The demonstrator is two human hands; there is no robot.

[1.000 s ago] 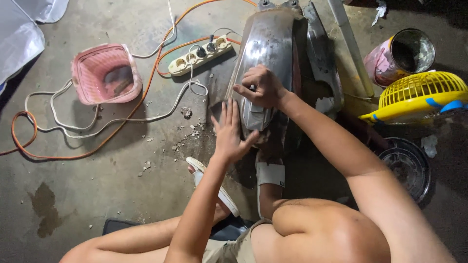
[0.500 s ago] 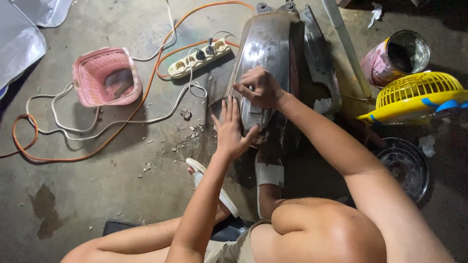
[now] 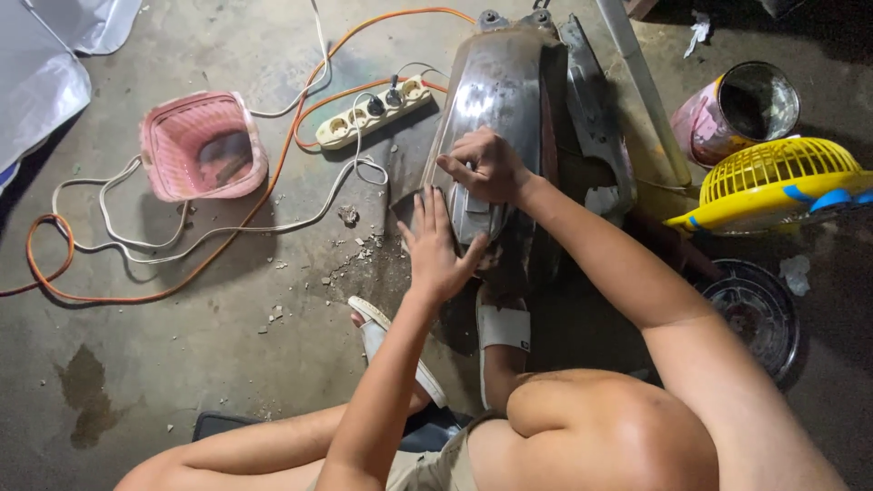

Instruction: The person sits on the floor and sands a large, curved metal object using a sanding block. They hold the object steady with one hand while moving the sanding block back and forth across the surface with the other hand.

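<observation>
The metal fender lies on the floor, far centre, bare grey over most of its length. The right hand is curled and presses something small, not identifiable, against its near end. The left hand lies flat and released, bracing the near-left edge. Debris flakes lie just left. Judged: surface work largely done; near end remains.

Left hand: flat, palm down, fingers straight and slightly spread, pointing away from the body; forearm runs up from the lower frame, elbow bent. Right hand: knuckles up, fingers curled under and pressed down, wrist flexed; right arm extends diagonally from the lower right corner; both forearms bare; knees bent beneath the arms.
</observation>
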